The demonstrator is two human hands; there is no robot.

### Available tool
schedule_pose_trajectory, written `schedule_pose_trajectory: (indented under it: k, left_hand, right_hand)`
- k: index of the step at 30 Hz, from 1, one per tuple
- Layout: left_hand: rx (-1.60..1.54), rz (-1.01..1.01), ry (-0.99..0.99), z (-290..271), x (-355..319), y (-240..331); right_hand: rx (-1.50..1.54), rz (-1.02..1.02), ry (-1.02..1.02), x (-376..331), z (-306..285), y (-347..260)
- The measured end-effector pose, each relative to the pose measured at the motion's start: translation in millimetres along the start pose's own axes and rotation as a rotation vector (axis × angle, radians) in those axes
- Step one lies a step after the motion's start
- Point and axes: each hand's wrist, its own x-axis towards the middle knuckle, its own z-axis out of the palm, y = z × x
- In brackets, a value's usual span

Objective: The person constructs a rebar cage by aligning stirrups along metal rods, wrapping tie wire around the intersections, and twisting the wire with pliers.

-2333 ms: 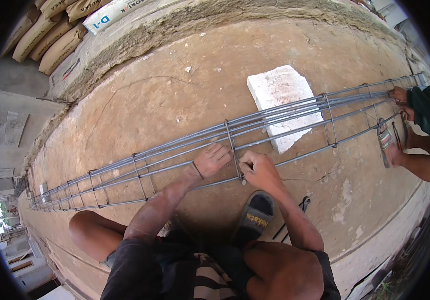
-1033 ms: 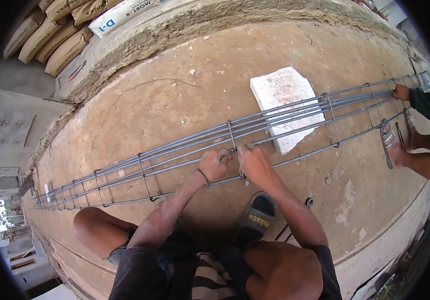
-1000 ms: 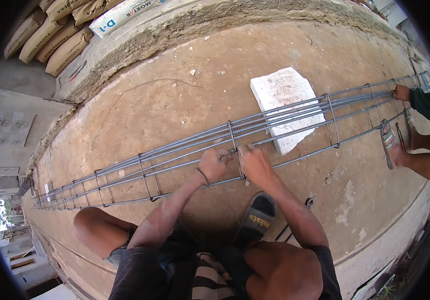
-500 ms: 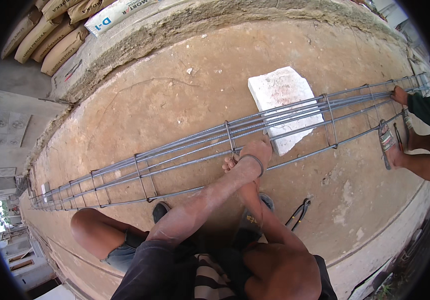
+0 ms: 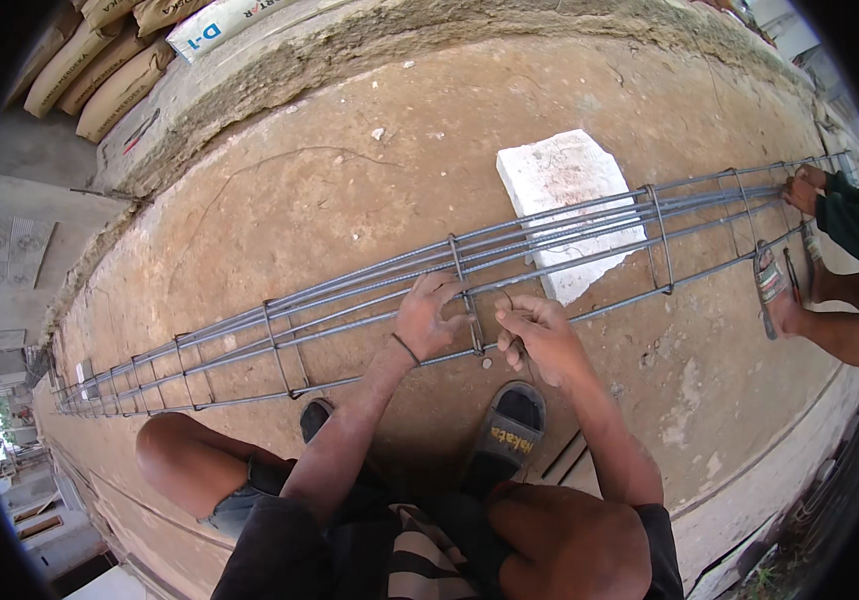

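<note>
A long cage of steel reinforcing bars (image 5: 370, 312) with square stirrups crosses the view, from low at the far left to higher at the right. My left hand (image 5: 430, 318), a dark band at its wrist, reaches over the bars beside a stirrup (image 5: 458, 262); its fingers are curved and apart, seemingly holding nothing. Just right of that stirrup, my right hand (image 5: 547, 340) pinches thin dark tie wire (image 5: 507, 298) between thumb and fingers. Pincers (image 5: 565, 455) lie on the ground, partly hidden behind my right forearm.
A white slab (image 5: 572, 180) lies beneath the bars. At the right, a co-worker's hands (image 5: 803, 190) touch the cage, with a sandalled foot (image 5: 773, 290) nearby. Stacked bags (image 5: 115, 85) stand beyond a rough concrete ledge (image 5: 280, 95). My sandalled foot (image 5: 513, 425) is close to the cage.
My crossed forearms have parted: the left hand has moved left, and the right hand has come out from beneath it. Both of the co-worker's hands now show at the bars.
</note>
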Motion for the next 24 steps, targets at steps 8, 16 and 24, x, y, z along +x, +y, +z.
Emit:
schedule_pose_trajectory:
  k: [8, 16, 24]
  left_hand:
    - [0.089, 0.212, 0.133, 21, -10, -16]
    - [-0.169, -0.009, 0.073, 26, 0, -21]
    - [-0.315, -0.120, -0.096, 22, 5, -34]
  right_hand:
    - [-0.853, -0.376, 0.088, -2, -46, 36]
    - [-1.003, -0.459, -0.122, -17, 29, 58]
    - [-0.710, -0.231, -0.251, -55, -40, 43]
